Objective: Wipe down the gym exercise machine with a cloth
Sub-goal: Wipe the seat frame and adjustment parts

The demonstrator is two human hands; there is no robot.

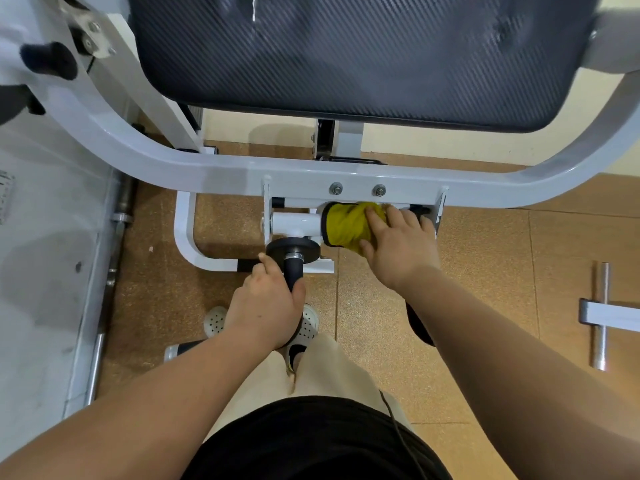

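The right hand (398, 249) is gripping a yellow cloth (346, 227) against the exercise machine (221, 168). The cloth is lying bunched and wrapped round a short white tube (294, 221) that is running crosswise just beneath the machine's curved white front rail, below two bolts. The fingers are curling over the top of the cloth, close together, while the thumb is hooking under its near edge, so the hand is clasping cloth and tube together. The fingertips on the far side are reaching toward a dark part at the tube's right end, which is half hidden.

The left hand (266, 303) is wrapping round a black handle (293, 271) that is sticking out toward the person from a black disc (293, 249) under the white tube. Its fingers are curling tightly round the grip, with the forefinger lying up near the disc.

A large black pad (346, 57) with a woven texture is filling the top of the view, above the white rail. The person is standing on a tan floor (485, 265), wearing white perforated shoes (215, 321). A steel bar (602, 317) on a white piece is lying on the floor well apart to the right.
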